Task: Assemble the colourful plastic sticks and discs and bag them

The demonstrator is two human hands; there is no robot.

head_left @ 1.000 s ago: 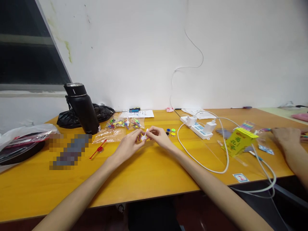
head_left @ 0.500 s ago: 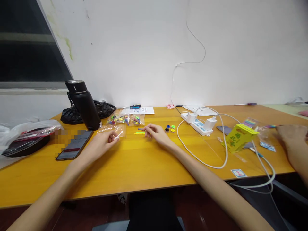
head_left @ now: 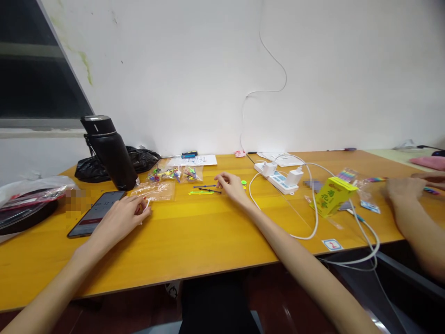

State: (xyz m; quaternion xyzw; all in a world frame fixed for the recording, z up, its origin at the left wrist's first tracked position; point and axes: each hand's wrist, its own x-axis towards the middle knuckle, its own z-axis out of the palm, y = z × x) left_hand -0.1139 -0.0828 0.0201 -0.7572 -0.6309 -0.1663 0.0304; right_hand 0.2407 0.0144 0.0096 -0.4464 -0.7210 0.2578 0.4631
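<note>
My left hand (head_left: pixel 128 212) is closed around a thin white plastic stick (head_left: pixel 148 204), beside the phone (head_left: pixel 93 217); a small spot of red shows at its fingers. Just beyond it lies a clear plastic bag (head_left: pixel 162 190), flat on the table. My right hand (head_left: pixel 231 185) hovers low over the table with loosely bent fingers and nothing visible in them. To its left lie a blue stick (head_left: pixel 204 186), a black stick (head_left: pixel 212 190) and yellow-green sticks (head_left: pixel 200 193). A green disc (head_left: pixel 244 182) peeks out behind that hand, which partly hides the other discs.
Small bags of coloured parts (head_left: pixel 165 173) lie near the wall, with a screwdriver (head_left: pixel 189 154) on paper. A black bottle (head_left: pixel 109 153) stands at left. Right are a power strip (head_left: pixel 278 178), looping white cables, a yellow box (head_left: pixel 336 197) and another person's hands (head_left: pixel 405 192).
My left hand has drawn back left with the white stick. A black stick now shows beside the blue and yellow-green ones, and my right hand has moved off them. The view has shifted slightly.
</note>
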